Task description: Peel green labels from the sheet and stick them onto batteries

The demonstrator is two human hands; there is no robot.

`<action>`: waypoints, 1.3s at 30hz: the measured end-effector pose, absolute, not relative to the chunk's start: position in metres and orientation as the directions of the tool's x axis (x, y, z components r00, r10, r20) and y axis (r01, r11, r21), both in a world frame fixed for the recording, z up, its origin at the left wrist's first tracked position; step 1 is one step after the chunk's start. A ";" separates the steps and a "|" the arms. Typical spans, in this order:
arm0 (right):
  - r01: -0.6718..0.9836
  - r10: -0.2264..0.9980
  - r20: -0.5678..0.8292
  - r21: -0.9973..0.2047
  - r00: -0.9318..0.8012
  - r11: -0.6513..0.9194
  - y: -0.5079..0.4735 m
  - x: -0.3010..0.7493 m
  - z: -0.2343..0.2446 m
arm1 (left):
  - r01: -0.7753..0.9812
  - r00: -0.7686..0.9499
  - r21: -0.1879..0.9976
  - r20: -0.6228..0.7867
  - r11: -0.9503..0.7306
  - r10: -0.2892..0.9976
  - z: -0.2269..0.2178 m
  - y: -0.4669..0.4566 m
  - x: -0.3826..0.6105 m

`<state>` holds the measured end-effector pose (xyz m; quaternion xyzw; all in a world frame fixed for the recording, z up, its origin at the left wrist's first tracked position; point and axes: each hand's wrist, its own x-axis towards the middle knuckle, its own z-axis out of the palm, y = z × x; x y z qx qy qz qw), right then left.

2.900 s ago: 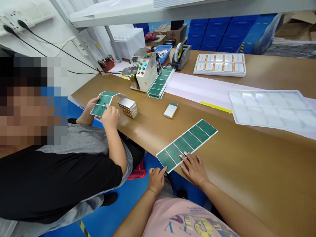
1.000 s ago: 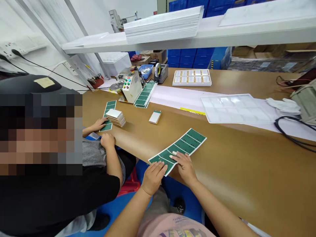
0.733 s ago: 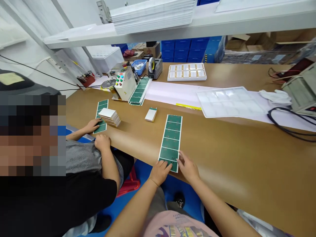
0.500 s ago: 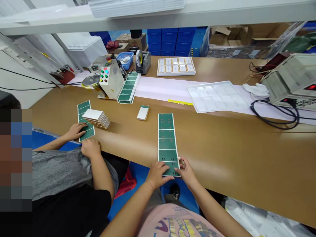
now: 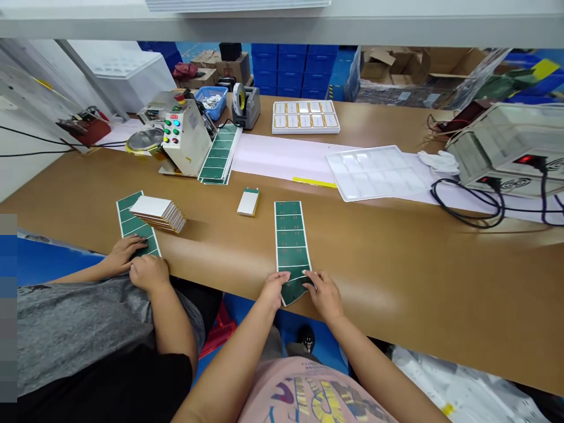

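Long green label strip (image 5: 291, 241) lies straight out across the tan bench (image 5: 396, 276), its near end bent. Left hand (image 5: 274, 288) and right hand (image 5: 324, 295) pinch that end's edges between their fingers, steadying it.

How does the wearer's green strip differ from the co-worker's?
The wearer's strip lies bare, near end overhanging the table edge between left hand and right hand. The co-worker's strip sits partly under a stack of white-backed cards, one hand on it. Both are green, white-bordered, divided into panels.
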<state>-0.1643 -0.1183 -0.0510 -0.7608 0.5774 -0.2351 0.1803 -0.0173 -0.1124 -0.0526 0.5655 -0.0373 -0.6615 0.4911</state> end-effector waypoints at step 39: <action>-0.408 -0.456 0.503 -0.209 0.735 -0.889 -0.089 -0.170 0.017 | 0.383 0.359 0.772 -0.630 -0.507 -0.689 -0.060 -0.136 -0.015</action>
